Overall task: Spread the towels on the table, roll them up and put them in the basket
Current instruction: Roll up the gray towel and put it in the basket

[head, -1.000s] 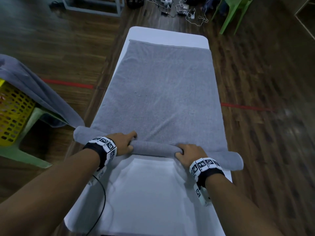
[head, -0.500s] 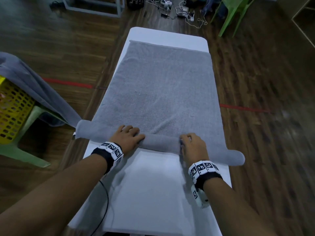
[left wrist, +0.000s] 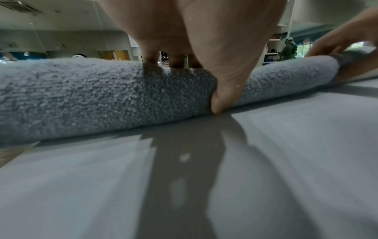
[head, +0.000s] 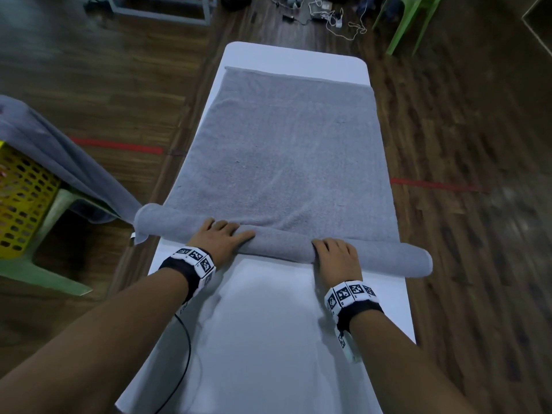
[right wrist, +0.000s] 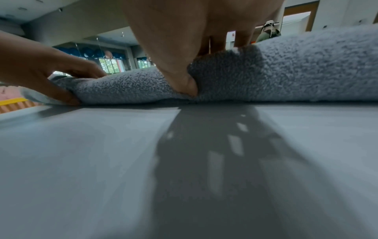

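Wristbands [head: 194, 258] on both forearms carry black-and-white square marker patterns; no readable writing on them. A black cable [head: 185, 348] trails off the near left edge of the white table [head: 263, 339], its end cut off by the frame.

Left hand [head: 222, 236] and right hand [head: 336, 253] both lie on the rolled near end of the grey towel [head: 292, 150], fingers laid over the top of the roll, thumbs pressed into its near side where it meets the table (left thumb [left wrist: 223, 97], right thumb [right wrist: 184, 82]). Fingertips hidden behind the roll in both wrist views. Roll ends overhang both long table edges.

Beyond the hands the towel lies flat along the table, stopping just short of the far end.

Left of the table: yellow perforated basket [head: 21, 204] on a green stool [head: 56, 210], partly cut off, a second grey towel [head: 53, 150] draped over it; contents not visible.

Far end: tangle of cables [head: 328, 16] on the floor, blurred.
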